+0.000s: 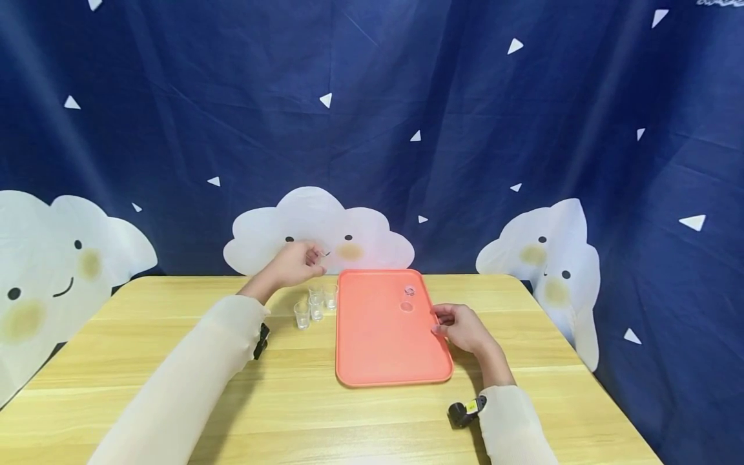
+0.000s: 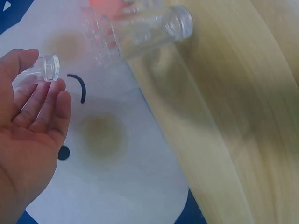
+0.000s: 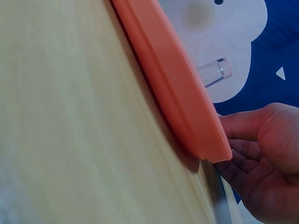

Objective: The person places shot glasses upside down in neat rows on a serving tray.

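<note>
My left hand (image 1: 314, 257) is raised above the table's far side and pinches a small clear glass (image 1: 323, 252) between thumb and fingers. In the left wrist view the same glass (image 2: 43, 70) lies at the fingertips (image 2: 56, 95). Three more small glasses (image 1: 316, 306) stand on the table just left of an orange tray (image 1: 378, 342). Two small clear glasses (image 1: 409, 291) stand near the tray's far right corner. My right hand (image 1: 438, 323) grips the tray's right rim (image 3: 177, 88), thumb on top, fingers (image 3: 243, 149) at the edge.
The wooden table (image 1: 174, 310) ends at a dark blue curtain with white cloud figures (image 1: 316, 226). The table's right edge (image 1: 581, 368) runs close to my right arm. Black wrist-worn cameras (image 1: 465, 411) sit on both sleeves.
</note>
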Tool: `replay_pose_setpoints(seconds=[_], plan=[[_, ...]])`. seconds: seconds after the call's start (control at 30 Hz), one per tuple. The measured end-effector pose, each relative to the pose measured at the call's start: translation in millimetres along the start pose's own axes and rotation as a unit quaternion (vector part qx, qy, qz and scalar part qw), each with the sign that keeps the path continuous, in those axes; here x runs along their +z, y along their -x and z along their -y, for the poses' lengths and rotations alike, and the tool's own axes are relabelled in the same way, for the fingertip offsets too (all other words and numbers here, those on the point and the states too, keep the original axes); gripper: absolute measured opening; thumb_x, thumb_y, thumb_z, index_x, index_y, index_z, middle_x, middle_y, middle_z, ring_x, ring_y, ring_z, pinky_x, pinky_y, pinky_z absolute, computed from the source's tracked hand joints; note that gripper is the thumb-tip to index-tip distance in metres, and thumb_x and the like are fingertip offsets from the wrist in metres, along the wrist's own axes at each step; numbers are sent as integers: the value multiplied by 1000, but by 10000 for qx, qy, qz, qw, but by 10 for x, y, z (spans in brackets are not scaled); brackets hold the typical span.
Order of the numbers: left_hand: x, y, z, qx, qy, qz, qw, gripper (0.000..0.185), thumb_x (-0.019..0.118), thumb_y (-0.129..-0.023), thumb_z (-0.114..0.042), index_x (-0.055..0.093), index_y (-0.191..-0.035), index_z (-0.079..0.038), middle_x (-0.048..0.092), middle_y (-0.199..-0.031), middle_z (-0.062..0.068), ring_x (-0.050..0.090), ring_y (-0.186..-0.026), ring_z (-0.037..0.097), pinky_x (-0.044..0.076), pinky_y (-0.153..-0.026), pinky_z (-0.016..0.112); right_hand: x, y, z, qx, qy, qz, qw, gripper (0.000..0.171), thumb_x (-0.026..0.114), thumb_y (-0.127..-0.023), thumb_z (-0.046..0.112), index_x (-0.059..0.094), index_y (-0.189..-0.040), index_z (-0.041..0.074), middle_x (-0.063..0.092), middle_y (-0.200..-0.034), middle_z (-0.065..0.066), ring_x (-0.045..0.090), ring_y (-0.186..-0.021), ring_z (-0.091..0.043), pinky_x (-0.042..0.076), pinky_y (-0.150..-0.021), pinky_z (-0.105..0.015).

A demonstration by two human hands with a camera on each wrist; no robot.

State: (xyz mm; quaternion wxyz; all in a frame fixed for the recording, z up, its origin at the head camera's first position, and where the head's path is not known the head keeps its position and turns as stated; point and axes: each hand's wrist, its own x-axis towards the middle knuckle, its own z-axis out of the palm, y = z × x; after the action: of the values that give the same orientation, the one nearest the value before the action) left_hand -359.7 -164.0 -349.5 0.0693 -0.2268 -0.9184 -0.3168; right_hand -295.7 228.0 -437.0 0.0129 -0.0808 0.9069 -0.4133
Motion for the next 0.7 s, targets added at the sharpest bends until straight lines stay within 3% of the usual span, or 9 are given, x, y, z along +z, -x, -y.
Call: replay_pose_setpoints(seconds=[0.4,0.7], plan=[[225,-118,-209,407,-17,186,9990,25,73,-84,-9,68,-105,4,68,-92,11,64,-88,25,56,-85,39,-8,-7,14,-29,-103,90,9999,40,70,-91,-3,66,-131,-2,72,-108,-9,66,-99,-23,57,-88,-40],[393,-188,-347,497,-109,484,9975,36,72,-85,-12,67,-116,7,68,-93,11,63,-88,24,55,-86,39,-18,-15,-13,-224,-10,39,9997,39,71,-91,-2,65,-130,-5,72,-109,-12,67,-99,-25,57,-87,-41]])
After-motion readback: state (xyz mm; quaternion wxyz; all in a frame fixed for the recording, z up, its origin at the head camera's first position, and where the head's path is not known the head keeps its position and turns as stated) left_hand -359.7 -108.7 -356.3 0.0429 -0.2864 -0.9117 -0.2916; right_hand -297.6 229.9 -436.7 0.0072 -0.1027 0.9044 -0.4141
